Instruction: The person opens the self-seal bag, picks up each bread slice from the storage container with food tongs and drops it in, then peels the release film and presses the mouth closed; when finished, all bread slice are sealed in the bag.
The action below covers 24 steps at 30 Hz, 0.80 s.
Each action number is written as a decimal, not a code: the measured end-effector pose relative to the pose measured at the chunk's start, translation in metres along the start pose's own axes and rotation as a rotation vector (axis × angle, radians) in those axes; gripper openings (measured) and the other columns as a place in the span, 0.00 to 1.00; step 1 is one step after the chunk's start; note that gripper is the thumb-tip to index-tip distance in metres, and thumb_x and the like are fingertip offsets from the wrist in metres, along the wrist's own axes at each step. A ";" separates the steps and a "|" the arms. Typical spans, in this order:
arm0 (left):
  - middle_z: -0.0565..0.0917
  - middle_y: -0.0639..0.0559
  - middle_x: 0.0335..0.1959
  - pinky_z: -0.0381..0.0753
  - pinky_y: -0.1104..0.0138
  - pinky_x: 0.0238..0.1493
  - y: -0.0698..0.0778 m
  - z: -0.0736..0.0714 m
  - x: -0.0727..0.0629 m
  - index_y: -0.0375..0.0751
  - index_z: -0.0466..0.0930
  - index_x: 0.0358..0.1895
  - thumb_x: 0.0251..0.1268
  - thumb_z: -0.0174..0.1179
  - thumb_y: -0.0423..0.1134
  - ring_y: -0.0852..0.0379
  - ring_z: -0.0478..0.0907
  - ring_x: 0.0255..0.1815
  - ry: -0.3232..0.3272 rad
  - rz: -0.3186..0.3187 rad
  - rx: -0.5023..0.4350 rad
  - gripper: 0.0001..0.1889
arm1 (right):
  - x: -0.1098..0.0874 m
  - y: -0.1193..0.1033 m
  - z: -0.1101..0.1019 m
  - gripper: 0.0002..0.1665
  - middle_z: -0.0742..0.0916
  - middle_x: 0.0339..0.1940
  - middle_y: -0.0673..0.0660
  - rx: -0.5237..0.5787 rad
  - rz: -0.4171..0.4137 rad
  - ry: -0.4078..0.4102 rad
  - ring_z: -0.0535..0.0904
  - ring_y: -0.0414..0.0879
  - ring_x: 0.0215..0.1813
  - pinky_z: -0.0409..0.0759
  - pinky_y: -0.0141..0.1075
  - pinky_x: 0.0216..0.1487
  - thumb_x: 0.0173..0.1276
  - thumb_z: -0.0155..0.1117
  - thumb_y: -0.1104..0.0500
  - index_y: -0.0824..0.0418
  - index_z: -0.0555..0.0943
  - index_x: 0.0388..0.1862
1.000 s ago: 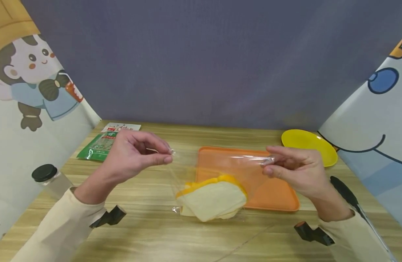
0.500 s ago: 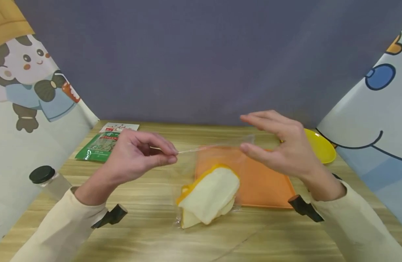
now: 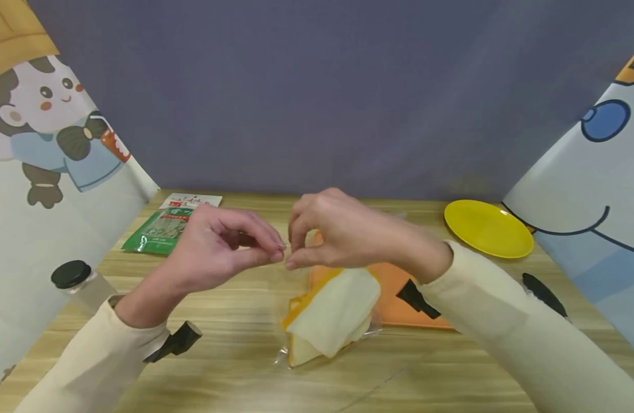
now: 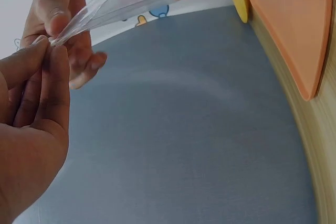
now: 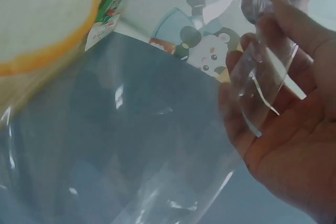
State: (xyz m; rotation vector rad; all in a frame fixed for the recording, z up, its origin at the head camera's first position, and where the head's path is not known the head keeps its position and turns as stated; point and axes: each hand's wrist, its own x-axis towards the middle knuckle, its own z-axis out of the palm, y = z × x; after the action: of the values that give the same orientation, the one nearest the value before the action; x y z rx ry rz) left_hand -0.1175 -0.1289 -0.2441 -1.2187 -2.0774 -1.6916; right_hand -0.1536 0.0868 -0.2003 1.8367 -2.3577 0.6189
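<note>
Slices of bread [image 3: 339,310] with a yellow-orange crust sit inside a clear plastic bag [image 3: 373,328], which hangs tilted over the table. At the bag's upper left corner, my left hand [image 3: 226,241] pinches the film between thumb and fingertips. My right hand [image 3: 347,232] has come beside those fingertips. Its fingers are curled, and the right wrist view shows the bag's film [image 5: 121,135] between its thumb and fingers. Much of the transparent bag is hard to make out in the head view. Behind the bread lies an orange tray [image 3: 394,287], partly covered by the right arm.
A green food packet [image 3: 154,232] lies at the back left, near a jar with a black lid [image 3: 71,275]. The yellow plate [image 3: 489,228] is at the back right. A black-ended utensil [image 3: 544,292] lies at the right, partly behind the sleeve.
My right hand let go of the bag's right corner, opened, and swung left to the left hand's fingertips. The bread has turned more upright. My left hand keeps its pinch.
</note>
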 end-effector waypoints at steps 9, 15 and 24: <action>0.84 0.43 0.24 0.83 0.63 0.29 0.006 -0.006 -0.008 0.39 0.84 0.23 0.49 0.69 0.24 0.49 0.82 0.30 0.050 0.009 0.012 0.07 | -0.015 -0.001 -0.004 0.09 0.78 0.22 0.40 -0.083 0.061 -0.013 0.71 0.35 0.26 0.70 0.32 0.27 0.59 0.72 0.55 0.52 0.83 0.21; 0.84 0.43 0.24 0.82 0.65 0.27 0.009 -0.013 -0.014 0.37 0.83 0.22 0.46 0.67 0.17 0.51 0.82 0.30 0.080 0.050 -0.002 0.10 | -0.030 -0.001 -0.009 0.11 0.75 0.20 0.40 -0.054 0.088 0.004 0.67 0.36 0.25 0.67 0.33 0.24 0.59 0.71 0.54 0.50 0.81 0.19; 0.84 0.41 0.26 0.82 0.70 0.32 0.007 -0.029 -0.027 0.31 0.82 0.23 0.47 0.67 0.18 0.53 0.82 0.32 0.102 0.166 -0.104 0.07 | -0.059 0.007 -0.020 0.08 0.78 0.22 0.38 -0.040 0.145 0.033 0.71 0.35 0.28 0.71 0.33 0.28 0.57 0.73 0.56 0.49 0.82 0.22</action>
State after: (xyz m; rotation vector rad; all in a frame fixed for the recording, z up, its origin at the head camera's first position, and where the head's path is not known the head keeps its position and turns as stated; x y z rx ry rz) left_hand -0.1050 -0.1674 -0.2461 -1.2671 -1.7980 -1.7641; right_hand -0.1477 0.1491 -0.2026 1.6372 -2.4789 0.6071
